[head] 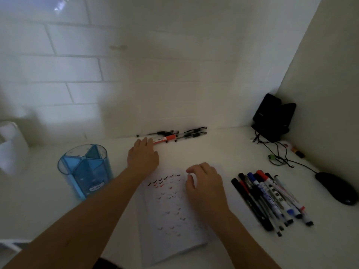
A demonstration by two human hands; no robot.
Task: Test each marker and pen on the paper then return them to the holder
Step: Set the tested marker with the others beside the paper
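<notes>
A white paper (pixel 171 216) with rows of small tick marks lies on the white desk in front of me. My left hand (pixel 142 157) reaches beyond it, fingers straight, fingertips touching the end of a red marker (pixel 165 139) in a row of pens (pixel 186 133) by the wall. My right hand (pixel 204 181) hovers over the paper's top right corner with loosely curled fingers and holds nothing. A blue divided holder (pixel 85 171) stands at the left; its visible compartments look empty. A pile of several markers and pens (pixel 270 199) lies to the right of the paper.
A black mouse (pixel 336 188) with its cable sits at the far right. Black speakers (pixel 274 117) stand in the back right corner, with small items beside them. A white container (pixel 11 146) stands at the left edge. Tiled wall runs behind the desk.
</notes>
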